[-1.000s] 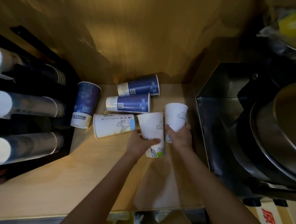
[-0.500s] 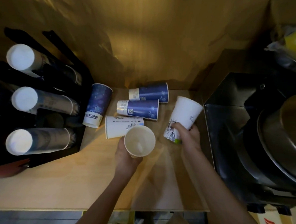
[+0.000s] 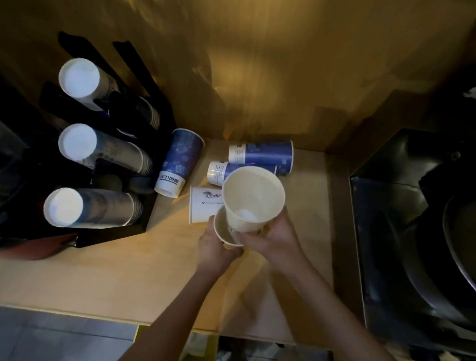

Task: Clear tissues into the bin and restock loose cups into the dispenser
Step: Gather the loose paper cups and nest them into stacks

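Observation:
My right hand (image 3: pixel 276 239) grips a white paper cup (image 3: pixel 252 198), mouth up, its base set into the mouth of a second white cup (image 3: pixel 222 230) gripped from below by my left hand (image 3: pixel 215 249). Behind them on the wooden counter (image 3: pixel 111 278) lie a white printed cup (image 3: pixel 202 204) on its side and two blue cups (image 3: pixel 261 153) (image 3: pixel 217 171) on their sides. Another blue cup (image 3: pixel 177 163) leans against the black cup dispenser (image 3: pixel 113 177), whose three slanted tubes hold stacked cups (image 3: pixel 78 77) (image 3: pixel 77 142) (image 3: pixel 63 207). No tissues are visible.
A black metal appliance (image 3: pixel 424 235) with a large round pan fills the right side. A wood-panelled wall (image 3: pixel 267 69) closes the back. Below the counter's front edge an opening shows pale crumpled items (image 3: pixel 235 360), too dim to identify.
Both hands lifted their white cups off the counter and turned them mouth up. The right hand brought its cup over and into the left hand's cup. The view shifted right.

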A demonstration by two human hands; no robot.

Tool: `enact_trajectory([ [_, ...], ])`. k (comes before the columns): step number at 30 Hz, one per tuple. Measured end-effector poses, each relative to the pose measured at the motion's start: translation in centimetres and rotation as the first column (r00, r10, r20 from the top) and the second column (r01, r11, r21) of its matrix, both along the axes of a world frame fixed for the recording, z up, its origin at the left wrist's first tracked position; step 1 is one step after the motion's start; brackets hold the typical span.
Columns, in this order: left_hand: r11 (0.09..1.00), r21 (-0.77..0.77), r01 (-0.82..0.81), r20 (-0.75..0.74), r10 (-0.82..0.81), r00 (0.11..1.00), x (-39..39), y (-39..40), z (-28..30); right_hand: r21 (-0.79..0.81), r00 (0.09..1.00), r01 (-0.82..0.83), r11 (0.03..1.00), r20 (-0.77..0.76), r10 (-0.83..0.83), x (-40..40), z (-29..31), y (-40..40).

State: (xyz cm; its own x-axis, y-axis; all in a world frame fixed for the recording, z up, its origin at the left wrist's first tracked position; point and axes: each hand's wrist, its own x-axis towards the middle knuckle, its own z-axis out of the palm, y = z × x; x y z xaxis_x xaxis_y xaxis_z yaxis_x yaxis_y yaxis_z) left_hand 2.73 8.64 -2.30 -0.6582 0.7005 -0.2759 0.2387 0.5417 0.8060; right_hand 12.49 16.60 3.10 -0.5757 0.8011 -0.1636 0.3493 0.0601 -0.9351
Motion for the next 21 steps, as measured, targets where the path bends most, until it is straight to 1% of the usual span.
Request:
enact_trajectory([
  [2,1.0,-0.004,0.005,-0.003,-0.005,1.0,-0.1,0.0,-0.1,0.051,0.997,-0.016,0.999,0.07,0.012,0.3,-0.5,-0.1],
  [3,1.0,-0.003,0.009,-0.006,-0.009,1.0,-0.1,0.0,-0.2,0.041,0.996,-0.028,0.999,0.086,0.024,0.5,-0.7,-0.1],
  [5,1.0,-0.008,0.022,-0.019,-0.022,1.0,-0.1,0.0,-0.3,-0.009,0.995,-0.07,0.997,0.066,0.071,1.0,-0.8,-0.1],
  [7,1.0,-0.012,0.028,-0.018,-0.028,0.999,-0.1,0.1,-0.3,-0.011,0.992,-0.115,0.993,0.056,0.116,1.2,-0.8,-0.1],
  [9,1.0,0.0,0.026,-0.016,-0.026,1.0,0.0,0.1,-0.1,0.093,0.979,-0.175,0.98,0.122,0.164,1.2,-0.8,-0.1],
  [11,0.999,0.012,0.034,-0.023,-0.033,0.999,0.0,0.0,0.1,0.245,0.936,-0.278,0.929,0.286,0.205,1.1,-0.8,-0.1],
  [12,0.999,0.014,0.033,-0.02,-0.033,0.999,0.0,0.0,0.1,0.297,0.909,-0.326,0.897,0.357,0.213,1.1,-0.8,-0.1],
  [13,1.0,0.014,0.025,-0.01,-0.024,1.0,0.0,0.0,0.0,0.323,0.895,-0.352,0.879,0.39,0.215,1.0,-0.7,-0.1],
  [15,1.0,-0.007,0.001,0.003,-0.001,1.0,-0.2,-0.1,-0.2,0.289,0.913,-0.318,0.903,0.351,0.209,0.8,-0.6,0.1],
  [19,0.999,-0.046,-0.014,0.012,0.014,1.0,-0.3,-0.2,0.1,0.206,0.982,-0.129,0.97,0.166,0.095,-0.5,-0.2,1.8],
  [21,0.998,-0.063,0.0,0.013,0.0,1.0,-0.6,-0.5,0.2,0.135,0.985,-0.103,0.985,0.149,0.083,-1.7,0.1,3.1],
])
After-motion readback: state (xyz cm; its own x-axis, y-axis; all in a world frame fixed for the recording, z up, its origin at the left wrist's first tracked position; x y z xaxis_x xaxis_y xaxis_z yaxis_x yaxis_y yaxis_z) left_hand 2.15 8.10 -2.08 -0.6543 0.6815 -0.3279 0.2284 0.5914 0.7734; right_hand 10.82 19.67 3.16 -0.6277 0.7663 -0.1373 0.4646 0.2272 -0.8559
